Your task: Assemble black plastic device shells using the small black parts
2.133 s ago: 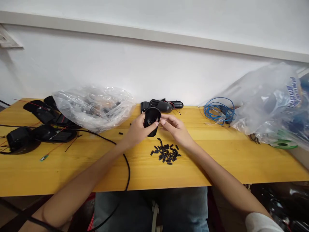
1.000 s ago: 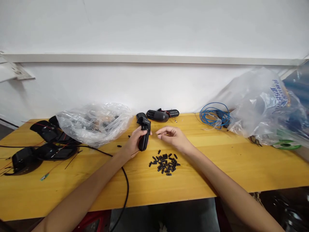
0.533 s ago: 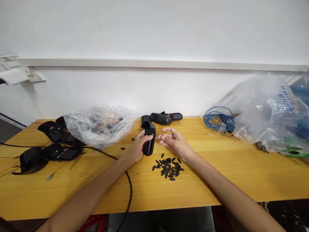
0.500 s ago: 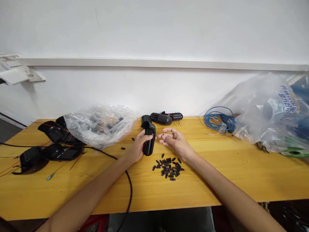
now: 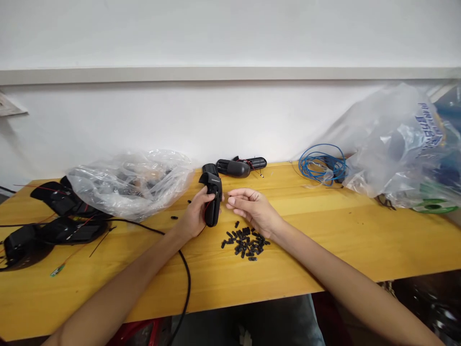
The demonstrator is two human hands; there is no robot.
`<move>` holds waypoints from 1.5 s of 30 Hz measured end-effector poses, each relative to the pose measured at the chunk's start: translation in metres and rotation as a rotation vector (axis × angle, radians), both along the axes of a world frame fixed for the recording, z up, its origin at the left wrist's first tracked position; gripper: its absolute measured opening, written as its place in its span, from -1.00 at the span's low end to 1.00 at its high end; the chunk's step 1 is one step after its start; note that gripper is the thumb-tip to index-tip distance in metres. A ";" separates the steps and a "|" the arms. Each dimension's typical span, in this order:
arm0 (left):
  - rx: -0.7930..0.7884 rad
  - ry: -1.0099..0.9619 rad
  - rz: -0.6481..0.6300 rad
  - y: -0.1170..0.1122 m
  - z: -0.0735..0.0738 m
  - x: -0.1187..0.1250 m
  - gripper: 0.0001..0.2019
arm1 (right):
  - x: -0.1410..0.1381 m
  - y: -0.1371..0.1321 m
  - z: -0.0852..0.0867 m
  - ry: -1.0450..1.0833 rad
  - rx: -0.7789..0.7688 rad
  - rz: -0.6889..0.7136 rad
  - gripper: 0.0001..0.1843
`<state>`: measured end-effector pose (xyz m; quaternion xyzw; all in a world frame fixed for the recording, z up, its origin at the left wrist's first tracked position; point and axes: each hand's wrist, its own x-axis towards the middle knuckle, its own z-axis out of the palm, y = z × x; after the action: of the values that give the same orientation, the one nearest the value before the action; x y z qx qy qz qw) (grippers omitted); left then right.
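My left hand (image 5: 198,210) grips a black plastic housing (image 5: 213,202), curved at its upper end and held upright above the table. A thin red wire shows along its side. Just right of the housing, my right hand (image 5: 252,206) has thumb and forefinger pressed together. Whatever is between those fingertips is too small to make out. Below my right hand lies a loose pile of small black plastic pieces (image 5: 247,242) on the wooden table (image 5: 288,274). A stray black piece (image 5: 174,217) rests left of my left hand.
Black housings with wires (image 5: 72,229) lie at the left beside a clear plastic bag (image 5: 133,182). More black parts (image 5: 239,166) sit by the wall. A blue cable coil (image 5: 321,165) and a large plastic bag (image 5: 399,144) are at right. A black cable (image 5: 187,274) crosses the table.
The camera view has shifted, so the table things appear further left and higher. The housing has turned slightly in my left hand. My right fingers are drawn closer together.
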<state>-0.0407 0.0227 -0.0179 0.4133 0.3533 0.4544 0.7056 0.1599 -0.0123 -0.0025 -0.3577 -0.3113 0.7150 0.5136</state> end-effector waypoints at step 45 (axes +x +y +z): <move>0.250 0.396 -0.304 -0.015 0.016 -0.009 -0.14 | 0.007 0.001 0.000 -0.063 0.197 0.315 -0.31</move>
<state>-0.0500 0.0076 -0.0015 0.6261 0.3593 0.2941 0.6264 0.1673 -0.0116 -0.0022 -0.2749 -0.4478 0.7411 0.4179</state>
